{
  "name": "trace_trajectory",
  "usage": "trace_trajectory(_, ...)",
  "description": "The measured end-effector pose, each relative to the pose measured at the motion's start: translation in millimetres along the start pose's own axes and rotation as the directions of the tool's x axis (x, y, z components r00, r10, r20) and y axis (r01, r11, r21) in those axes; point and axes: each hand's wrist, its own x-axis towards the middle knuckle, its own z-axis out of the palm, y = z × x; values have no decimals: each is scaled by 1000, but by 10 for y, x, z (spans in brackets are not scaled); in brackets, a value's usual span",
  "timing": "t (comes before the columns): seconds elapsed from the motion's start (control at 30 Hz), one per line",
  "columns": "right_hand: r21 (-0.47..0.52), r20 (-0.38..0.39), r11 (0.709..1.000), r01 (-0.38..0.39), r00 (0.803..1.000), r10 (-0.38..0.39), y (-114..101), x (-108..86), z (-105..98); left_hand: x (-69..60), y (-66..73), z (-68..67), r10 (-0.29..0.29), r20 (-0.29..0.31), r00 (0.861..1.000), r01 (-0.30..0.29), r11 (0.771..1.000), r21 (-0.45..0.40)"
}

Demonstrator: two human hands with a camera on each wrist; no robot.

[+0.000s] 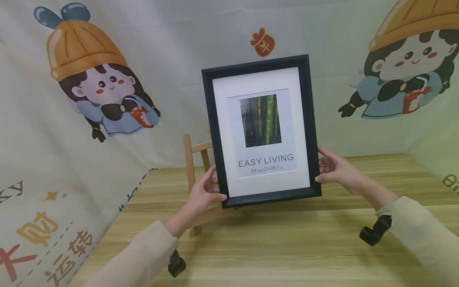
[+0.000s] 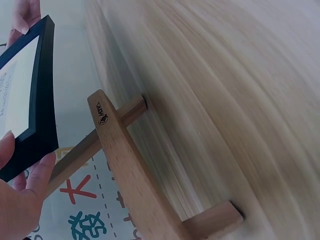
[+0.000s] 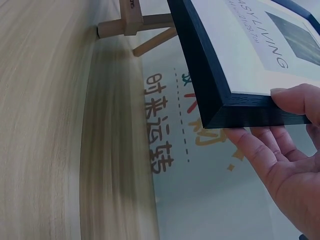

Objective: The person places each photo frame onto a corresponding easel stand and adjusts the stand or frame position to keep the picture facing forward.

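Picture frame was up in both hands, a bit toward 2 o'clock of centre in the head view, top tipped slightly toward 11, in front of a wooden easel. My guess: stiff, fairly light, and the grained black rim shouldn't be too slippery. Couldn't tell if the front was glass or plastic, so I'd treat it as fragile and hold the side rims low down, off the pane. That's roughly how it was gripped: left hand pinching at 7 o'clock, right hand pinching at 4, thumbs in front, fingers behind. As for writing, biggest was the backdrop lettering, 时来运转 in the right wrist view, then "EASY LIVING" on the insert, then a tiny "A4", "21x29.7cm" size line at its 6 o'clock. The easel's stamp was too small to read.
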Motion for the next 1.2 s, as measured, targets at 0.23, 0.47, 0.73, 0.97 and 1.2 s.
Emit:
trace_trajectory(0.23, 3, 8, 1000, -9, 1000, 9, -23, 45, 36, -17, 37, -72, -17, 0, 1000, 17, 1000, 21)
trace_trajectory(0.47, -18, 6, 1000, -26, 1000, 26, -55, 102, 90, -48, 53, -147, 8, -13, 1000, -8, 999, 49)
trace_trajectory(0.73, 9, 21, 1000, -13, 1000, 13, -82, 170, 164, -110, 58, -216, -14, -43, 999, 17, 998, 54)
trace_trajectory(0.97, -1, 25, 1000, -19, 1000, 19, -107, 235, 219, -132, 53, -281, -21, -58, 998, 24, 999, 47)
trace_trajectory(1.2, 2, 34, 1000, -6, 999, 6, -98, 335, 289, -165, 17, -365, -27, -74, 997, 31, 998, 56)
